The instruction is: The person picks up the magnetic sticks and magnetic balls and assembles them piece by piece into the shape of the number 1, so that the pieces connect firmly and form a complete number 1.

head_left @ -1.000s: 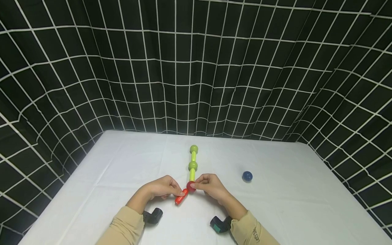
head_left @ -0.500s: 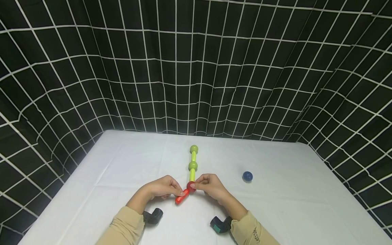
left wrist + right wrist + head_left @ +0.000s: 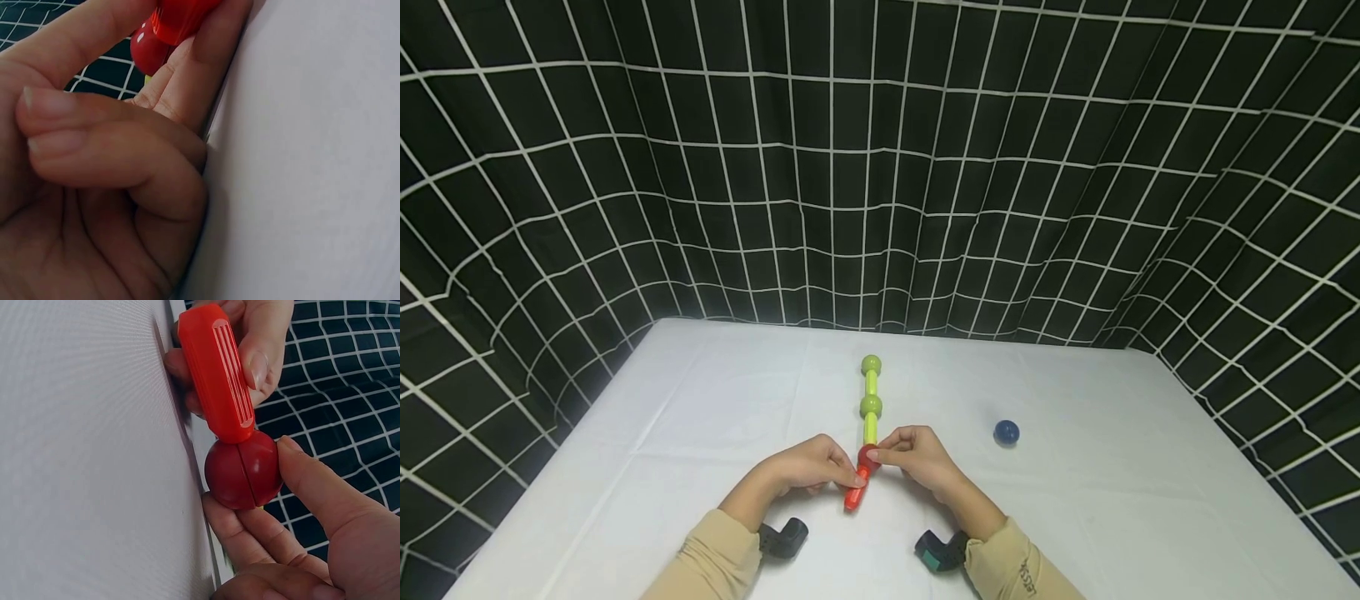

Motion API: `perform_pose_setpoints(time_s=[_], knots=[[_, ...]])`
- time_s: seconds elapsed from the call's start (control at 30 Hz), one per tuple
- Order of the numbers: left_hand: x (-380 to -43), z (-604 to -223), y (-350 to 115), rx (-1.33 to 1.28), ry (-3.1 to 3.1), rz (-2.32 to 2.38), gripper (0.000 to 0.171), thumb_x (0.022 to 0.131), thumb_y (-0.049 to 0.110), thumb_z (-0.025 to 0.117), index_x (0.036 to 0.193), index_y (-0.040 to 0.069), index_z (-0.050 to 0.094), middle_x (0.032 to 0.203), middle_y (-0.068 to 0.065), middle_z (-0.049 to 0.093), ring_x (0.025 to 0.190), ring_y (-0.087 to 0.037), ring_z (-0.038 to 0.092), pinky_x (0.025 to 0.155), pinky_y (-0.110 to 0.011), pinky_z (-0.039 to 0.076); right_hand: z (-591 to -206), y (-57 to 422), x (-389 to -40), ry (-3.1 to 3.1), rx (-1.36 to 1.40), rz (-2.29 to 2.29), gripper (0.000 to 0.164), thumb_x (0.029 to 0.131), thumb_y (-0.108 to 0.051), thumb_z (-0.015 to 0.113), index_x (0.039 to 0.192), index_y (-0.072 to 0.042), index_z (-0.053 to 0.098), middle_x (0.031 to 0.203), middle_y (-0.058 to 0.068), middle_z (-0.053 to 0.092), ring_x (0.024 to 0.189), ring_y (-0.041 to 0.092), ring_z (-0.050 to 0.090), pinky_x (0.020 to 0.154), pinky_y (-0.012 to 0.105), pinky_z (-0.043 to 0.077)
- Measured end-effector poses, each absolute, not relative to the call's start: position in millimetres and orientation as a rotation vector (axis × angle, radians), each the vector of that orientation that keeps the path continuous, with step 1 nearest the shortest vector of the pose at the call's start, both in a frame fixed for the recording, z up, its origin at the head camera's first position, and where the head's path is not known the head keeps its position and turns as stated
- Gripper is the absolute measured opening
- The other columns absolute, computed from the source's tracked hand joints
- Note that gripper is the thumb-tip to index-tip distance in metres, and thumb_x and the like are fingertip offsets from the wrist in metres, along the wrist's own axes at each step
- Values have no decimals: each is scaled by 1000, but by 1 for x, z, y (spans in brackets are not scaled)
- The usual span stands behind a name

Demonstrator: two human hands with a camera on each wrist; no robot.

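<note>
My left hand (image 3: 818,463) pinches a ribbed red rod (image 3: 215,372) between thumb and fingers. One end of that rod touches a dark red ball (image 3: 244,470), which my right hand (image 3: 921,454) holds between thumb and fingertips. Beyond the ball, a yellow-green rod (image 3: 870,428) runs away from me to a green ball (image 3: 871,406). A second yellow-green rod (image 3: 871,382) links it to another green ball (image 3: 871,364) at the far end. All these pieces stand in a nearly straight line, the red rod slanting slightly left toward me. In the left wrist view, curled fingers partly hide the red pieces.
A blue ball (image 3: 1006,432) lies apart on the white-covered table (image 3: 1112,467), to the right of my right hand. Black curtains (image 3: 880,167) with a white grid surround the table at the back and sides. Each wrist wears a dark camera mount (image 3: 784,538).
My left hand has moved slightly right and toward me, swinging the red rod's near end rightward into line with the chain. The far green ball has shifted slightly left. My right hand stays put.
</note>
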State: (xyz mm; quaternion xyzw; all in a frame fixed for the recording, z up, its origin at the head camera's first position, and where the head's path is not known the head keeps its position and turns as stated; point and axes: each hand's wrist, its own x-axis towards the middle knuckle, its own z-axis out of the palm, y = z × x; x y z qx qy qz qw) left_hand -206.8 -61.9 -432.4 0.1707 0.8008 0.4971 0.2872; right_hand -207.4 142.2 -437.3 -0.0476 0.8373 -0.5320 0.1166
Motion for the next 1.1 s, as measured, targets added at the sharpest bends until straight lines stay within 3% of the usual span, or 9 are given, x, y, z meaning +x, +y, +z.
perform_pose_setpoints(time_s=[0.27,1.1], knots=[[-205,-434,-57,446,2135,1360,26,76,26,73,72,1,71,57,4,59,37,-5,23,38,-19,20,-439,142,-207,2463,-134,-1554,33,73,-31,77,86,-2,68,73,3,70,66,12,43,57,25,34],[-204,-438,-53,431,2059,1424,25,80,23,69,77,-1,71,47,7,44,39,-5,21,39,-19,20,-437,143,-206,2436,-143,-1587,31,74,-26,77,87,0,68,75,6,71,67,12,43,56,24,32]])
